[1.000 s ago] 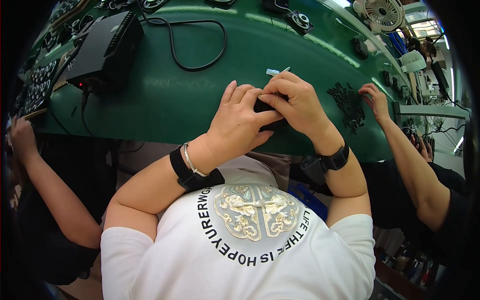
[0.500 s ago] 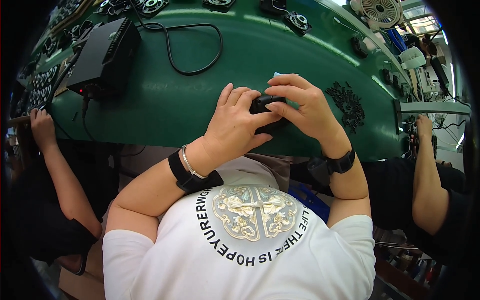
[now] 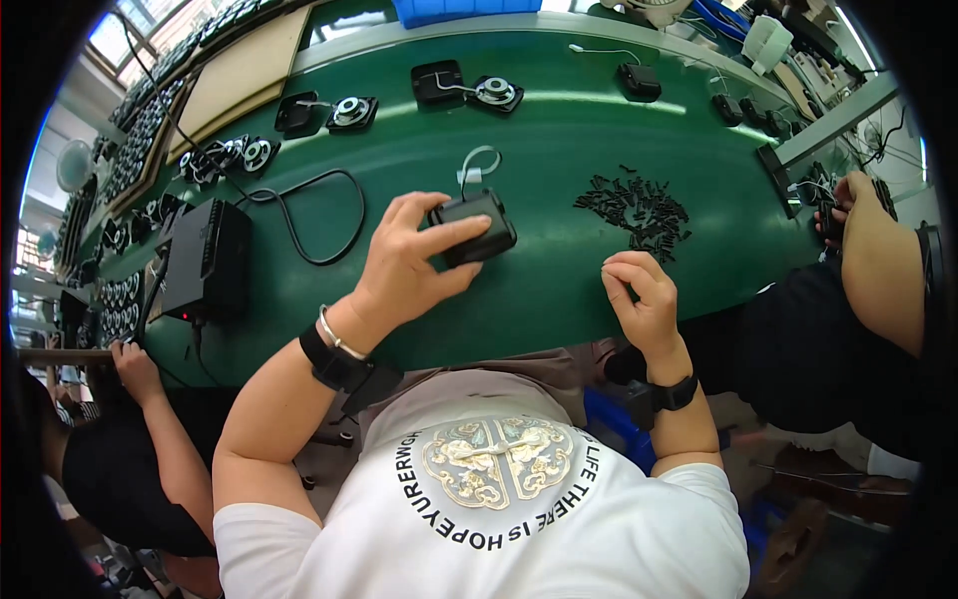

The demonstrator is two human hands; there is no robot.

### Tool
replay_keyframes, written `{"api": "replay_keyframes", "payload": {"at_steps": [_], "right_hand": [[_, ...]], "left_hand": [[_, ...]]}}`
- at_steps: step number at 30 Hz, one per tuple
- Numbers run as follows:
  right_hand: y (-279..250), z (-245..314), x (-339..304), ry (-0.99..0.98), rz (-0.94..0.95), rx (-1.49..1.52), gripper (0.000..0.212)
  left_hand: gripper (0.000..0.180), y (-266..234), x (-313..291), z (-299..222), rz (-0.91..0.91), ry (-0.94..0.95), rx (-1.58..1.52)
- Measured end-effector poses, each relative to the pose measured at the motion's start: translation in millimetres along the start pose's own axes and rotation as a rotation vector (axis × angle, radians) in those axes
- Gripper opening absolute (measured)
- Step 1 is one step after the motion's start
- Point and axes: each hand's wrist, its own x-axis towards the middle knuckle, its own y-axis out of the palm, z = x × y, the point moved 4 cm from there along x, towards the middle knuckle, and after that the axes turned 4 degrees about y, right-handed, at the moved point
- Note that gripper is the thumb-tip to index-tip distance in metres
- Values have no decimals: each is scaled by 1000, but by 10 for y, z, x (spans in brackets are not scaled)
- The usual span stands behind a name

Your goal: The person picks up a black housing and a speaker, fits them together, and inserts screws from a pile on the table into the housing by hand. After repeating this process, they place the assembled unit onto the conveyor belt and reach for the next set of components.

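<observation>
My left hand (image 3: 414,260) grips a black speaker box (image 3: 477,232) above the green tabletop, its fingers across the top and thumb along the near side. A thin looped lead with a pale plug (image 3: 469,176) rises from the far side of the box. To the right, clear of the box, my right hand (image 3: 642,299) is closed with thumb and fingertips pressed together; anything between them is too small to make out. Just beyond it lies a loose pile of small black strips (image 3: 644,215).
Open speaker units (image 3: 496,93) and closed black boxes (image 3: 639,82) with leads stand along the far side. A black power unit (image 3: 205,260) with a cord (image 3: 324,262) sits on the left. Co-workers' hands (image 3: 137,369) are at both sides. A blue bin (image 3: 464,12) stands at the back.
My hands have parted: the left keeps the box and turns it, while the right has drawn away toward the black strips and closed its fingertips. The view has shifted, showing more of the far table.
</observation>
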Motion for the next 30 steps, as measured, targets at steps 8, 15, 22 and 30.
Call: {"api": "replay_keyframes", "payload": {"at_steps": [8, 15, 22, 30], "right_hand": [[82, 145, -171, 69, -204, 3, 9], [54, 100, -208, -10, -241, -10, 12], [7, 86, -228, -12, -220, -16, 14], [15, 94, -185, 0, -168, -25, 16]], "left_hand": [[49, 484, 1915, 784, 43, 31, 71], [46, 1396, 2773, 1329, 53, -20, 86], [48, 1606, 2702, 1403, 103, 13, 150], [34, 1481, 2698, 1138, 120, -123, 420]]}}
